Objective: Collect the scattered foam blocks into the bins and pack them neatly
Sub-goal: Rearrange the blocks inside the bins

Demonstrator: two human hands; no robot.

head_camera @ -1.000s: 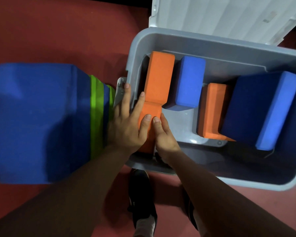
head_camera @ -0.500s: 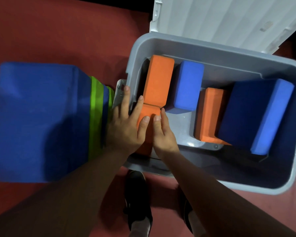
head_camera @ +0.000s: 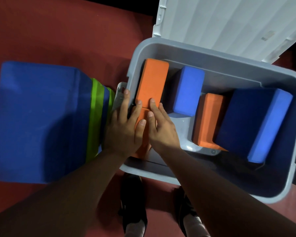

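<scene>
far left i see a stack of blue and green foam blocks [head_camera: 41, 120] on the red floor [head_camera: 58, 31], its green layers next to the grey plastic bin [head_camera: 237, 69]. the left hand [head_camera: 123, 132] lies flat with fingers spread, one fingertip on the bin's left rim and the others over the near orange foam block [head_camera: 141, 151], which stands at the bin's left end. the right hand [head_camera: 161, 129] is just beside it, fingers straight, pressing the seam where that block meets the far orange foam block [head_camera: 152, 79]; neither hand grips anything. to the right inside the bin are a light blue foam block [head_camera: 186, 91], a third orange foam block [head_camera: 207, 120], and a large dark blue foam block [head_camera: 256, 124] leaning against it. the white bin lid [head_camera: 229, 23] stands open behind.
</scene>
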